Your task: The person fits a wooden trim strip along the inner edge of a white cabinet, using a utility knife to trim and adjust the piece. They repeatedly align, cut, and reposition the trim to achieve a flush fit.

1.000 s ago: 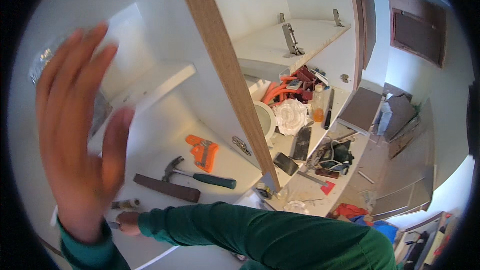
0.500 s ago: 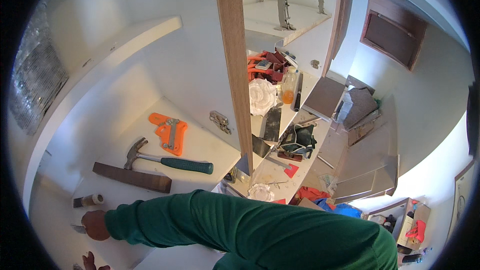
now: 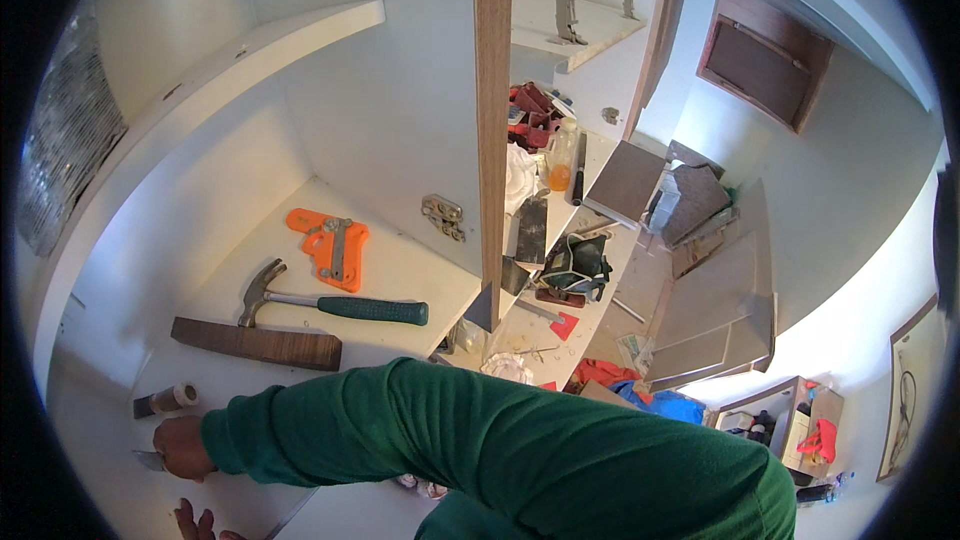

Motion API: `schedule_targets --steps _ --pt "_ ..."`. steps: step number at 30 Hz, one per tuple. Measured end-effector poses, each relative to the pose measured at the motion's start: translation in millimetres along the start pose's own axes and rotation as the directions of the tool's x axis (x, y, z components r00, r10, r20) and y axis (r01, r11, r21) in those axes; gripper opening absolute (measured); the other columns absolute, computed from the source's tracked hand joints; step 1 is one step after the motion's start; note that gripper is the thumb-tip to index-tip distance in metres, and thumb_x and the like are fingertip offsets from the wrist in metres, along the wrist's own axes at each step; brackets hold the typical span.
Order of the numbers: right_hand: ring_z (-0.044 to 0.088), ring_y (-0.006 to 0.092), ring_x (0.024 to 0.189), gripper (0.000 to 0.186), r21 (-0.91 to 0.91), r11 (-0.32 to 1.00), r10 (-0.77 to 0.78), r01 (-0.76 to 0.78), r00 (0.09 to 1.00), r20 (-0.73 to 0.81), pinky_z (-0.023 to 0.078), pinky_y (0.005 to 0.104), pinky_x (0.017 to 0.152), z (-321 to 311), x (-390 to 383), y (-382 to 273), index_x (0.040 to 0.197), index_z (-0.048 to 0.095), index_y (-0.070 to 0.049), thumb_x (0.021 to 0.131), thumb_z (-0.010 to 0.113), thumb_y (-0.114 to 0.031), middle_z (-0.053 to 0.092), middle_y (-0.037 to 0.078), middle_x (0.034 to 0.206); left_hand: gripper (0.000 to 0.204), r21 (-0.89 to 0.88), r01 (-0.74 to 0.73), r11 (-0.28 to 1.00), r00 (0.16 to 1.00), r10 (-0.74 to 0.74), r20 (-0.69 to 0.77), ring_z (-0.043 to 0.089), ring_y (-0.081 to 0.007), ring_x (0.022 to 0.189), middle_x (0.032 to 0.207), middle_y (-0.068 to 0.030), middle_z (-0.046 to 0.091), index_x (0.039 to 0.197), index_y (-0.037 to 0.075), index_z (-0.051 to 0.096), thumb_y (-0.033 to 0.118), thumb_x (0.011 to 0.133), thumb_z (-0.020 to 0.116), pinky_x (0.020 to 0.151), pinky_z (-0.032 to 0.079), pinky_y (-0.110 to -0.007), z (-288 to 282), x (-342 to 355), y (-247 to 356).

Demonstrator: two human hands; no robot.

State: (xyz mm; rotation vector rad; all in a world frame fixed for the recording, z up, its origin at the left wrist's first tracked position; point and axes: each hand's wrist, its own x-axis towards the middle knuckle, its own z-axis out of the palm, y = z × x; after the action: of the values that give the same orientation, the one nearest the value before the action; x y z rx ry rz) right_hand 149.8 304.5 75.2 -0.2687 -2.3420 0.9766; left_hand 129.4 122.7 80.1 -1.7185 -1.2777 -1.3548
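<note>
My right hand, at the end of a green sleeve reaching across the lower view, is closed around something with a flat metal blade sticking out on its left. The grip itself is hidden in the fist. Below it, at the lower edge, only the fingers of my left hand show, apart and with nothing visible in them. Just above the right hand lies a short brown cylinder with a pale end. Farther up the white shelf are a dark wood-grain strip, a claw hammer with a green handle and an orange plastic tool with a metal bar.
A curved white shelf overhangs at the left. An upright panel with a brown edge and a metal hinge divides the cabinet. Beyond stand a bottle of orange liquid, a dark tool pouch and loose boards.
The view has shifted slightly, so the shelf and tools sit a little differently. My right hand still grips the bladed thing, and more of the left hand's fingers shows.
</note>
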Motion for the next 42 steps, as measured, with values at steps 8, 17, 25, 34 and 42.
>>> schedule_targets --steps 8,17,25,34,42 --pt "0.072 0.0278 0.076 0.024 0.026 0.985 0.169 -0.173 0.979 0.114 0.055 0.0406 0.071 -14 -10 -30 0.087 0.069 0.005 0.083 0.051 -0.011 0.072 0.016 0.077 0.049 0.002 -0.039 0.999 0.998 0.039 0.045 0.061 -0.0370 0.093 0.120 -0.0287 0.051 0.113 -0.011 0.054 0.035 0.106 0.038 0.075 0.056 -0.043 -6 -5 -4" --pt "0.072 0.0283 0.075 0.023 0.046 0.964 0.258 -0.262 0.964 0.068 0.055 0.0404 0.073 -17 -14 -43 0.086 0.070 0.003 0.081 0.053 -0.012 0.071 0.014 0.072 0.052 0.059 -0.073 0.996 0.994 0.068 0.080 0.061 -0.0372 0.096 0.118 -0.0279 0.055 0.107 -0.011 0.058 0.037 0.106 0.036 0.079 0.054 -0.046 -10 -2 -4" --pt "0.071 0.0315 0.078 0.022 -0.213 0.977 -0.004 0.007 1.000 0.016 0.055 0.0424 0.075 16 13 8 0.082 0.071 0.001 0.079 0.054 -0.013 0.071 0.017 0.074 0.051 -0.065 0.037 0.997 0.994 -0.030 0.109 0.060 -0.0376 0.100 0.127 -0.0275 0.051 0.123 -0.009 0.053 0.037 0.106 0.039 0.087 0.049 -0.048 -6 -2 -2" --pt "0.069 0.0353 0.077 0.020 -0.416 0.900 -0.148 0.128 0.989 -0.018 0.055 0.0445 0.071 36 37 38 0.076 0.072 0.000 0.071 0.067 -0.019 0.069 0.020 0.076 0.050 -0.069 0.085 0.994 0.991 -0.077 0.107 0.053 -0.0389 0.113 0.130 -0.0266 0.052 0.121 -0.009 0.054 0.036 0.106 0.037 0.096 0.042 -0.051 -5 5 12" --pt "0.067 0.0399 0.079 0.024 -0.357 0.910 -0.213 0.210 0.977 0.030 0.052 0.0470 0.071 32 31 22 0.085 0.068 0.003 0.080 0.058 -0.017 0.068 0.023 0.081 0.052 -0.041 0.102 0.994 0.986 -0.096 0.133 0.048 -0.0391 0.122 0.132 -0.0253 0.052 0.120 -0.009 0.056 0.038 0.106 0.036 0.102 0.038 -0.051 -15 1 8"
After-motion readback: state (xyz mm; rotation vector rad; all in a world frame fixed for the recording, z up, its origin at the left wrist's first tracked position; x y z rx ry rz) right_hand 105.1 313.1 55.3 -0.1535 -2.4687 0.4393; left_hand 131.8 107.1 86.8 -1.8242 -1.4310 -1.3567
